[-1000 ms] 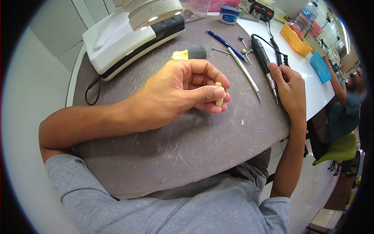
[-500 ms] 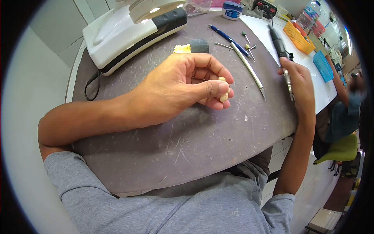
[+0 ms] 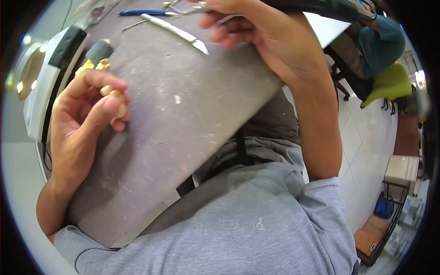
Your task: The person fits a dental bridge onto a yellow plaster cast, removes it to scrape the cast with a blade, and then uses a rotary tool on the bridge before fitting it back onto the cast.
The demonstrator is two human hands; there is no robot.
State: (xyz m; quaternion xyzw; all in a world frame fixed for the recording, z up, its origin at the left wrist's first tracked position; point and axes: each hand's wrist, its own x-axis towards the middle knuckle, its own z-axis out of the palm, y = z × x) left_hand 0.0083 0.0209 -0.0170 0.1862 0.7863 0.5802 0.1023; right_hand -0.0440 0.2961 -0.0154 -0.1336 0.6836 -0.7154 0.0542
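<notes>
My left hand (image 3: 85, 114) pinches a small cream-coloured dental bridge (image 3: 120, 103) between thumb and fingertips, above the left part of the bench. My right hand (image 3: 279, 43) is raised near the top of the view, its fingers around a rotary handpiece (image 3: 316, 6). The black rear part of the handpiece extends to the right; its metal front end points left, partly cut off by the frame's top edge. Beyond my left hand lies a dental model with a dark grey base (image 3: 99, 51) and yellow teeth (image 3: 87, 67).
A white-handled knife (image 3: 169, 30) and a blue pen (image 3: 144, 13) lie on the scratched brown bench mat (image 3: 183, 110). A white machine with a black panel (image 3: 68, 46) stands at the left. A seated person (image 3: 380, 43) and a green chair (image 3: 389, 85) are to the right.
The view has turned and shifted toward the right. My left hand still holds the dental bridge, now farther left in view. My right hand with the handpiece appears closer and larger, the handpiece turned more sideways.
</notes>
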